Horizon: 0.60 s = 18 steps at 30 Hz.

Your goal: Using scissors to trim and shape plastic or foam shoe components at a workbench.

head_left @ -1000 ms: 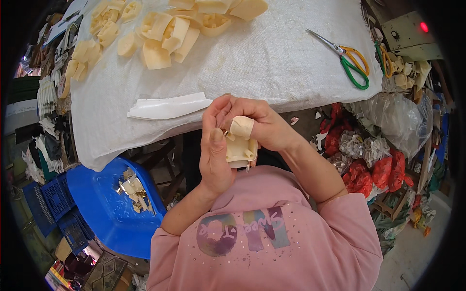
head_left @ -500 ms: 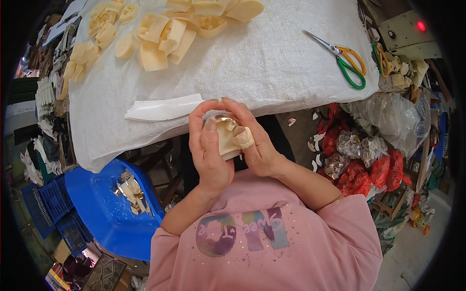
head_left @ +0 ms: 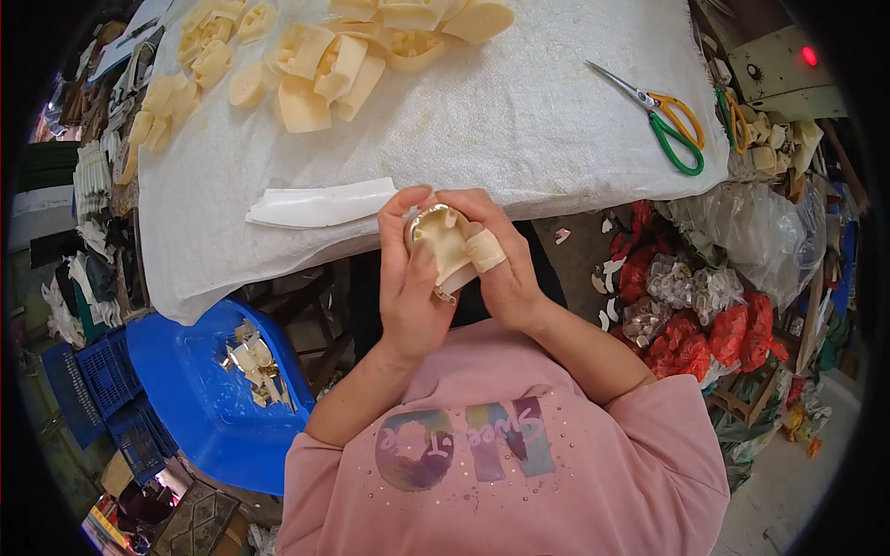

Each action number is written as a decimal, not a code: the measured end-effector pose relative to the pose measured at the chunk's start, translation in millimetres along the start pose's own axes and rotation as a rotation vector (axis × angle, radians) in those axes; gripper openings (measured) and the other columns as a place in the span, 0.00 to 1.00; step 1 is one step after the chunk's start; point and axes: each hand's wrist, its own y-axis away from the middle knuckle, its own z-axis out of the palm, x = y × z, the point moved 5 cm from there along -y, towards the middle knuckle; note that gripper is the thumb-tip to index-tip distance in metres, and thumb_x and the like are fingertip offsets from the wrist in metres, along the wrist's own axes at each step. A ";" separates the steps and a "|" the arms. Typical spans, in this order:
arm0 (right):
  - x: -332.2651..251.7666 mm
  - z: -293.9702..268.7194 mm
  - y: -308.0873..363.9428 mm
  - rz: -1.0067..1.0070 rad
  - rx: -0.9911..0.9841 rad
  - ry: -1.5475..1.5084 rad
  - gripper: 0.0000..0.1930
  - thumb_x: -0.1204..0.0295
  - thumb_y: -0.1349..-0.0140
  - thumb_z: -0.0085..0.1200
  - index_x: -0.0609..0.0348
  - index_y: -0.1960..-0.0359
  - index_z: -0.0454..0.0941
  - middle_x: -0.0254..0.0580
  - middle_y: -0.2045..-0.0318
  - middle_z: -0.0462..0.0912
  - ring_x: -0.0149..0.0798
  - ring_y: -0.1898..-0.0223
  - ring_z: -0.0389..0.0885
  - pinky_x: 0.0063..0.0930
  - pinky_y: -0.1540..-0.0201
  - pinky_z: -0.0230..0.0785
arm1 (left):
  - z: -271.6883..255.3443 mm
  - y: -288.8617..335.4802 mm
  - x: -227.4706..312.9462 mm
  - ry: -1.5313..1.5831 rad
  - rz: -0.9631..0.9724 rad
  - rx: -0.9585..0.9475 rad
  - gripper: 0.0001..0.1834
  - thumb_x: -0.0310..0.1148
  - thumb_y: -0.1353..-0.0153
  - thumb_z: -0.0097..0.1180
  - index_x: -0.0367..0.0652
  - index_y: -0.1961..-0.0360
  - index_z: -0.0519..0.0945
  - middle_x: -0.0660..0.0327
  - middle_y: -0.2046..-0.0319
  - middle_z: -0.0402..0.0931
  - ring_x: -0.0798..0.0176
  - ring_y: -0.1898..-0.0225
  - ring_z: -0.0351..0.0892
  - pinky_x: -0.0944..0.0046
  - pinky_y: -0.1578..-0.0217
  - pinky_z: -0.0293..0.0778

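Observation:
Between my two hands, in front of my chest, I hold a hollow cream moulded piece (head_left: 452,246) with a shiny, gold-looking rim. My left hand (head_left: 410,278) wraps its left side, the thumb pressing inside the hollow. My right hand (head_left: 505,269) grips the right side, and a beige wrap (head_left: 485,250) covers its thumb. The piece's underside is hidden by my fingers. Just beyond my left hand, a curved white strip (head_left: 320,205) lies on the cloth-covered table (head_left: 445,139).
Cream moulded pieces (head_left: 320,74) are heaped at the table's far left. Scissors (head_left: 663,111) with green and yellow handles lie at the right. A blue basin (head_left: 204,389) with broken scraps (head_left: 255,363) stands at lower left. Red plastic bags (head_left: 681,343) crowd the floor at right.
The cream piece has tilted in my hands, so more of its hollow and gold rim show. My fingers have shifted slightly around it, and both hands still hold it.

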 end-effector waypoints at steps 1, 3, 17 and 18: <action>-2.7 -1.3 -1.9 0.099 -0.045 -0.041 0.21 0.69 0.34 0.41 0.61 0.41 0.63 0.45 0.53 0.69 0.41 0.51 0.70 0.29 0.46 0.60 | -0.6 -0.4 2.2 0.022 -0.046 -0.043 0.31 0.42 0.39 0.48 0.52 0.37 0.51 0.58 0.52 0.67 0.63 0.52 0.71 0.64 0.55 0.73; -3.3 -3.4 -2.4 0.161 -0.091 -0.109 0.23 0.69 0.35 0.44 0.60 0.39 0.61 0.45 0.52 0.69 0.42 0.51 0.70 0.29 0.46 0.60 | 2.3 2.6 4.7 -0.123 -0.012 -0.053 0.33 0.40 0.40 0.47 0.51 0.36 0.50 0.56 0.51 0.66 0.62 0.51 0.71 0.63 0.54 0.73; -17.1 -0.7 1.1 -0.193 -0.305 0.293 0.35 0.67 0.43 0.57 0.56 0.35 0.55 0.52 0.45 0.63 0.52 0.50 0.70 0.36 0.51 0.68 | -2.9 6.7 11.1 -0.273 -0.032 -0.053 0.37 0.29 0.48 0.41 0.45 0.34 0.47 0.51 0.50 0.62 0.59 0.50 0.70 0.60 0.51 0.72; -17.8 -2.2 0.3 -0.212 -0.270 0.276 0.35 0.65 0.43 0.58 0.56 0.35 0.56 0.51 0.46 0.64 0.52 0.51 0.70 0.36 0.52 0.68 | -1.4 5.4 10.8 -0.215 -0.050 -0.076 0.37 0.30 0.48 0.41 0.45 0.35 0.47 0.51 0.50 0.63 0.59 0.50 0.70 0.60 0.52 0.73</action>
